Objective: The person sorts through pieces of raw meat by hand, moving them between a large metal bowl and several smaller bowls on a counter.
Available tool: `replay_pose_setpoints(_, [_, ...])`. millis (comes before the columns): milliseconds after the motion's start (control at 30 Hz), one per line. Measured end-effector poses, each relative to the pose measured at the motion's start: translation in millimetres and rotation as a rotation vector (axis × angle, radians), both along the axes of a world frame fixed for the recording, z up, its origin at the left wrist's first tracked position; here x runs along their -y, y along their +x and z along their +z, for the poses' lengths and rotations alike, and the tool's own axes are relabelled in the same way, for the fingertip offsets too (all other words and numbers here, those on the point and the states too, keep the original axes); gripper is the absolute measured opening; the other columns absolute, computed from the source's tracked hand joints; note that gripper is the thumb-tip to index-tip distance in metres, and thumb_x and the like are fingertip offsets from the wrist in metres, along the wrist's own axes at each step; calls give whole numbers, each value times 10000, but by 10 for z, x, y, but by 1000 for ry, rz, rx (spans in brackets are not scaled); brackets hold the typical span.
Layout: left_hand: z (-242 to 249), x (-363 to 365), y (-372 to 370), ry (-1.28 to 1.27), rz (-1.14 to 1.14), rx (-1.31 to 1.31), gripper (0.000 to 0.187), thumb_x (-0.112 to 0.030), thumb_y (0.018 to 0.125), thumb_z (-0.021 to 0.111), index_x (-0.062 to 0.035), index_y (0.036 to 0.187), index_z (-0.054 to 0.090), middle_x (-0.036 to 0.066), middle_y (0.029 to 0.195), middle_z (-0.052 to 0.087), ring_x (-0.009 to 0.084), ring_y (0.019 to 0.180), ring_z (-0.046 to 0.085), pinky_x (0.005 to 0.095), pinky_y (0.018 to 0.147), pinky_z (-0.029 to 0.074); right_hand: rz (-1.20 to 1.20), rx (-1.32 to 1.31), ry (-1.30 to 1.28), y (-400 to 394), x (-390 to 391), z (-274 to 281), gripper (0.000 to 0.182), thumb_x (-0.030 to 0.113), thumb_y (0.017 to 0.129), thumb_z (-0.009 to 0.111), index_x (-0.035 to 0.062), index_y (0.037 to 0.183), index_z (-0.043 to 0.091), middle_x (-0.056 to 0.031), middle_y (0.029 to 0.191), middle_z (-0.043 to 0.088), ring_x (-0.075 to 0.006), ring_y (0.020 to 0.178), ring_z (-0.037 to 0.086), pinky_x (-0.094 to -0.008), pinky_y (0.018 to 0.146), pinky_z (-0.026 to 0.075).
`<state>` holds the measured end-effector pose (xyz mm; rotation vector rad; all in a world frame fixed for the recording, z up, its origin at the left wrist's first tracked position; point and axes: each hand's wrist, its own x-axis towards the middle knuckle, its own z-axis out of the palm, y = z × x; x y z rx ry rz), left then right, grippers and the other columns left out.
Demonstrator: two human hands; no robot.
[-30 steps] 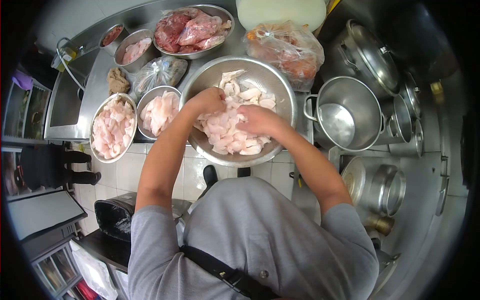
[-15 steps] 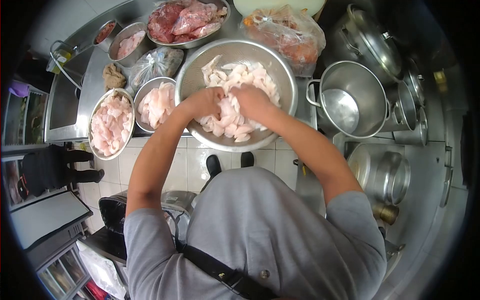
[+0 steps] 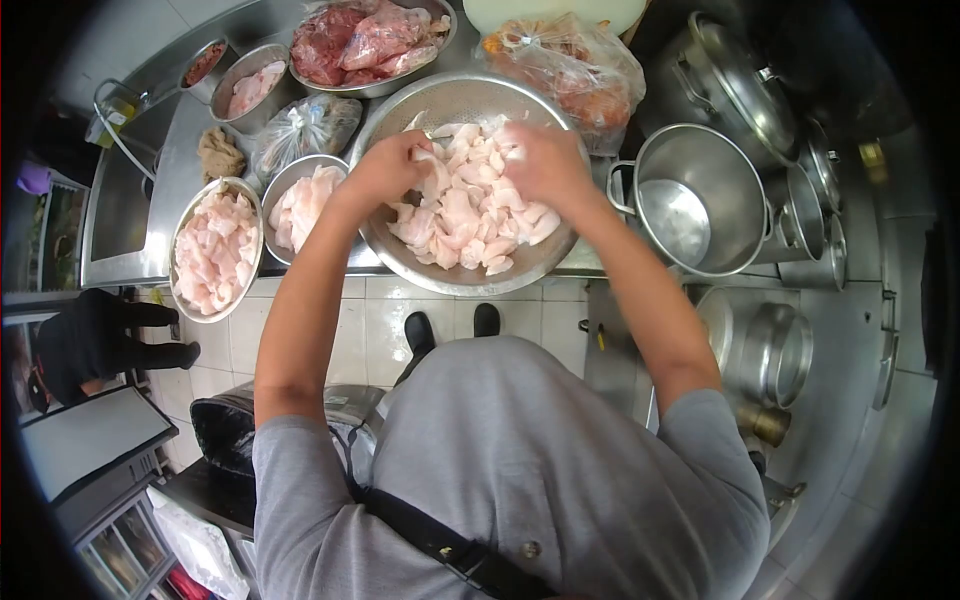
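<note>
A large perforated metal colander (image 3: 556, 245) stands at the counter's front edge, holding a heap of pale raw chicken pieces (image 3: 468, 215). At the heap's left side is my left hand (image 3: 392, 168), its fingers curled against a strip of the meat. My right hand (image 3: 546, 168) reaches in at the far right of the heap, knuckles up. Its fingertips are blurred and partly hidden among the pieces. Left of the colander, a round metal bowl (image 3: 275, 228) and an oval one (image 3: 262, 245) hold more pale raw meat.
Behind the colander are a bowl of red meat (image 3: 372, 45) and a plastic bag of orange-tinted meat (image 3: 575, 75). A deep steel pot (image 3: 700, 200) stands to the right. A sink (image 3: 120, 215) lies left; beyond it, a person in dark clothes (image 3: 90, 340) bends over.
My hands have moved apart from the middle of the heap, left hand leftward and right hand to the right and farther away. The chicken pieces between them have shifted.
</note>
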<state>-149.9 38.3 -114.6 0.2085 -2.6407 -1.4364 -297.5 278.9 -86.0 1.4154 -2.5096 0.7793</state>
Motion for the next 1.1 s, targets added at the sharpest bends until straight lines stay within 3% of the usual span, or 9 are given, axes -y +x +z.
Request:
replay_pose_setpoints(133, [-12,-336,48,-570,-267,-148,378,-118,759,697,-74,1132,662,159,1055,677,328,1046,614,434,936,488,107,320,627,567,203,-136,277,335,795,648,81,887,710,-126,858,707,-316,896,664,-496,910,421])
replay_pose_setpoints(300, [-76,-595,144,-575,-252,83,319,-125,755,709,-56,1066,685,160,1008,685,340,1022,626,449,908,497,108,126,512,731,239,-429,350,481,773,682,168,916,743,-113,844,717,-324,854,677,-518,914,387])
replay_pose_setpoints(367, [-350,-430,32,-351,-345,78,472,-153,790,731,-81,1241,613,180,1071,673,352,914,662,417,849,518,125,223,368,697,216,-377,257,298,794,675,62,887,715,-173,833,694,-273,840,665,-418,838,406])
replay_pose_setpoints(400, [-251,-451,52,-348,-342,76,472,-153,790,731,-81,1241,613,180,1071,673,352,914,662,417,849,518,127,221,371,636,193,-378,257,298,794,675,62,887,715,-173,833,694,-273,840,665,-418,838,406])
replay_pose_setpoints(467, [76,-502,126,-46,-130,221,369,-159,849,713,-56,1193,631,146,1027,697,276,837,680,370,796,534,168,834,155,457,136,-375,256,256,851,662,26,955,700,-128,802,680,-209,800,652,-352,776,468])
replay_pose_setpoints(567, [-32,-386,91,328,-82,180,248,-185,896,687,-36,1093,679,78,879,679,167,802,625,321,754,490,244,953,68,320,55,-225,245,220,907,624,4,1010,680,-52,815,650,-158,753,623,-293,721,496])
replay_pose_setpoints(800, [278,-603,-3,622,13,36,198,-220,956,637,-38,1023,681,1,822,643,78,743,577,246,682,477,163,1743,-123,267,27,54,310,246,949,606,-26,1096,625,-38,865,619,-126,725,603,-299,704,517])
replay_pose_setpoints(900, [359,-591,-3,562,4,95,196,-231,963,633,-39,961,675,-8,799,632,65,714,560,229,649,468,152,1285,-33,401,46,177,306,274,959,609,-14,1058,643,-28,868,623,-116,711,600,-288,694,521])
replay_pose_setpoints(1100, [394,-406,29,537,-66,145,205,-240,957,641,-41,931,680,-3,765,626,64,682,551,233,620,462,202,1267,-44,310,38,86,284,245,973,596,-14,1073,651,-28,920,646,-103,688,594,-267,678,509])
